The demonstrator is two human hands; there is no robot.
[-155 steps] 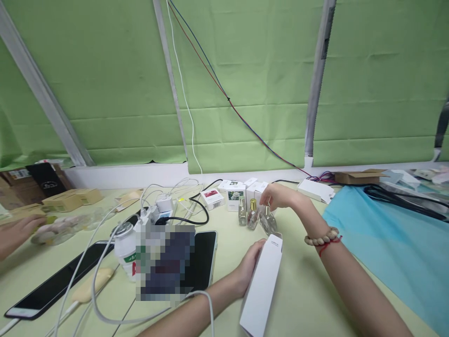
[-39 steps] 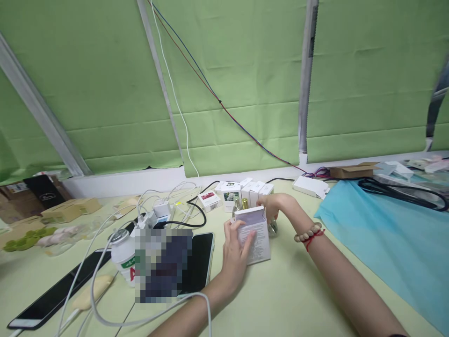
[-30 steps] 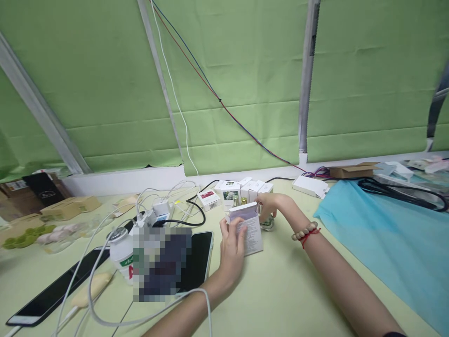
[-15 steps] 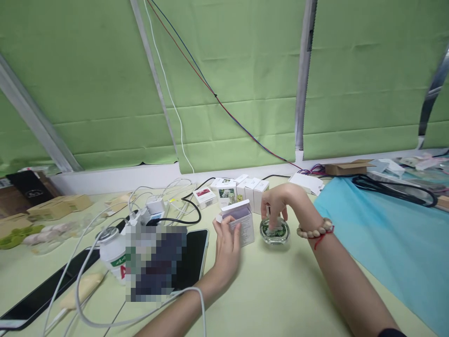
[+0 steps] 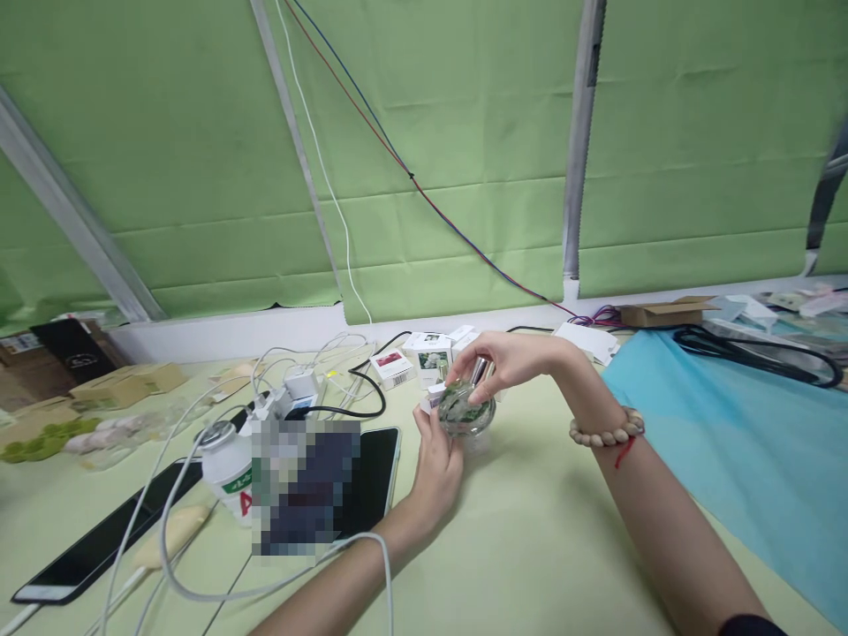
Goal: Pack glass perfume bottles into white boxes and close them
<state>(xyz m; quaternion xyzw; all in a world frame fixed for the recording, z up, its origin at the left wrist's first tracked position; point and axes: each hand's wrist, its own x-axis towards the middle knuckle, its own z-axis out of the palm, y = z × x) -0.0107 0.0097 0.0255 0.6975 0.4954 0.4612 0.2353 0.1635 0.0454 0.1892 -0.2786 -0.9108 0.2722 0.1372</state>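
Observation:
A round glass perfume bottle (image 5: pixel 465 412) with a green leafy pattern and a silvery cap is gripped from above by my right hand (image 5: pixel 500 362). It hangs tilted in front of a small white carton (image 5: pixel 435 394), hiding most of it. My left hand (image 5: pixel 434 459) is closed round that carton on the table, its fingers partly covered by the bottle. Whether the bottle touches the carton I cannot tell. Just behind stands a white box (image 5: pixel 427 355) with a flower picture, and beside it lies a smaller white box (image 5: pixel 393 367) with a red picture.
Left of my left hand lie a black-screened tablet (image 5: pixel 374 481), a white bottle (image 5: pixel 229 468) and loose white cables. One cable crosses my left forearm. A blue sheet (image 5: pixel 722 442) covers the right side. Cardboard boxes (image 5: pixel 132 384) stand at the far left.
My right hand has lifted the perfume bottle off the table and moved it left, over to the carton in my left hand. The bottle has tipped from upright.

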